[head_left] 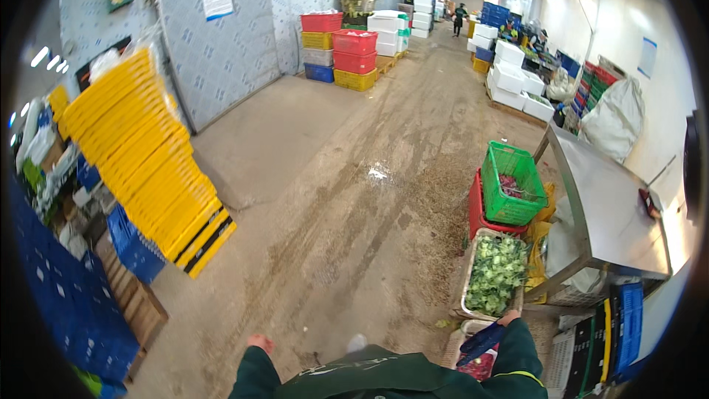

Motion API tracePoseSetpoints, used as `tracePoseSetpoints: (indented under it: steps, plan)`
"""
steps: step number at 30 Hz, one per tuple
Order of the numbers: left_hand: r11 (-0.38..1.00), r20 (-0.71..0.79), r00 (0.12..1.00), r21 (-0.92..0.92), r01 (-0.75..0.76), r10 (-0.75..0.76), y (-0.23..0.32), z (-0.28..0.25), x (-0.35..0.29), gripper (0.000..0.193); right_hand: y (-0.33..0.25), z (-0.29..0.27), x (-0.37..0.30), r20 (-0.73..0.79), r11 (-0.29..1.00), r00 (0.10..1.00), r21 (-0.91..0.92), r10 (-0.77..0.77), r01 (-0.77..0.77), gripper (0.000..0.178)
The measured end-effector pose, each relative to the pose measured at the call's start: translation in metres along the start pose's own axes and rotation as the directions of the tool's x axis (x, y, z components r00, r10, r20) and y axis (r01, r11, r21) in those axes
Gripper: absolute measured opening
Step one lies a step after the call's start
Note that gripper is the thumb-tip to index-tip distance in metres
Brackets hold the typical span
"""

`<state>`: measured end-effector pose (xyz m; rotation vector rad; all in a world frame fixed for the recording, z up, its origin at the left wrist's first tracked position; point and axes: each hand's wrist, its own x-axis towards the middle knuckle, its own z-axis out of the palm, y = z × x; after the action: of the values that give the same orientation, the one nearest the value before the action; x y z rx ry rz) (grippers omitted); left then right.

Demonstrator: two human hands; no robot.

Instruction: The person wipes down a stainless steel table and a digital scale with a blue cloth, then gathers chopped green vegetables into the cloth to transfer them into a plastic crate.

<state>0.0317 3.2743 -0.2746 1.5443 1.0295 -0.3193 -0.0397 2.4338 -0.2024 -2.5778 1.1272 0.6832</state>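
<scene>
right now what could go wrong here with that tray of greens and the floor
1. The right hand holds only the near end of the tray of chopped greens, which sits tilted on stacked crates; it might tip and spill.
2. The floor has a wet patch and scattered scraps, a likely slip spot.
3. The leaning stack of yellow crates could slide.

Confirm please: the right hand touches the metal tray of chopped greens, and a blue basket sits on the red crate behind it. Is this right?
Not quite. In the head view the basket on the red crate is green, not blue. The rest stands: the right hand touches the metal tray of chopped greens.
</scene>
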Motion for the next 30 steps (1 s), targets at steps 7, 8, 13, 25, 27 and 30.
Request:
tracePoseSetpoints:
  steps: [7,8,13,25,27,30]
  plan:
    - [0.952,0.077,0.954,0.126,0.279,-0.29,0.1,0.038,0.112,0.02,-0.137,-0.07,0.087,-0.019,0.991,0.998,0.122,0.057,-0.054,0.059]
    - [0.961,0.011,0.962,-0.044,0.272,-0.271,0.105,0.043,0.124,0.019,-0.163,-0.083,0.101,0.0,0.991,0.999,0.127,0.051,-0.05,0.06]
    - [0.928,-0.094,0.923,-0.051,0.369,-0.373,0.193,0.128,0.213,0.02,-0.231,-0.131,0.169,-0.064,0.979,0.995,0.196,0.072,-0.059,0.049]
    - [0.925,0.344,0.926,0.279,-0.258,0.155,0.653,0.532,0.385,0.026,-0.359,-0.248,0.319,0.014,0.792,0.954,0.554,0.299,-0.256,0.04]
    - [0.891,0.358,0.902,0.287,-0.351,0.24,0.732,0.592,0.398,0.026,-0.385,-0.246,0.371,-0.045,0.832,0.966,0.519,0.256,-0.196,0.04]
    - [0.895,0.458,0.846,0.202,-0.398,0.272,0.8,0.696,0.4,0.022,-0.374,-0.242,0.468,0.013,0.887,0.967,0.395,0.254,-0.238,0.032]
